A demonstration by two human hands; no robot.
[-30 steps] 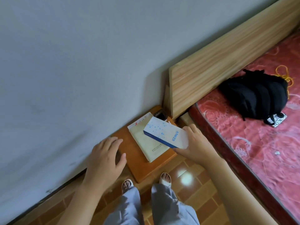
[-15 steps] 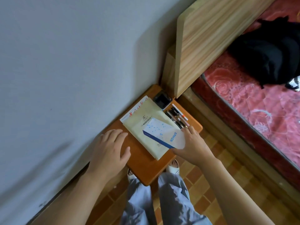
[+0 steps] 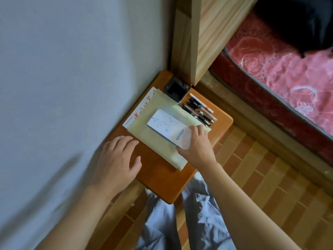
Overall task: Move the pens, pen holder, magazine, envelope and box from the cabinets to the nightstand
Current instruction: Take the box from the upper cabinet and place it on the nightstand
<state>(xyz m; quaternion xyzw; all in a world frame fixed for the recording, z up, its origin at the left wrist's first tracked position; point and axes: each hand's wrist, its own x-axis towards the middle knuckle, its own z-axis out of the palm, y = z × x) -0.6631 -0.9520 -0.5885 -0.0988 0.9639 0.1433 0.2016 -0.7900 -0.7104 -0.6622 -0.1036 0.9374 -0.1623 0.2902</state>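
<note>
An orange wooden nightstand (image 3: 162, 177) stands in the corner by the wall. On it lies a white magazine (image 3: 138, 110) with red print, under a pale yellow envelope (image 3: 158, 141). A white and blue box (image 3: 167, 127) lies flat on the envelope, and my right hand (image 3: 196, 143) grips its near end. My left hand (image 3: 117, 163) hovers with relaxed fingers over the nightstand's left side, holding nothing. A black pen holder (image 3: 176, 89) stands at the far corner. Several pens (image 3: 200, 112) lie side by side to the right of the envelope.
A grey wall (image 3: 72, 87) runs along the left. A wooden headboard (image 3: 207, 33) and bed with a red patterned mattress (image 3: 279, 78) are to the right, with a dark bag (image 3: 297, 20) on it. Brick-patterned floor (image 3: 270, 195) and my legs lie below.
The view has swung down over the nightstand. My right hand has lowered the box from the air onto the envelope. My left hand has stayed over the nightstand's left side.
</note>
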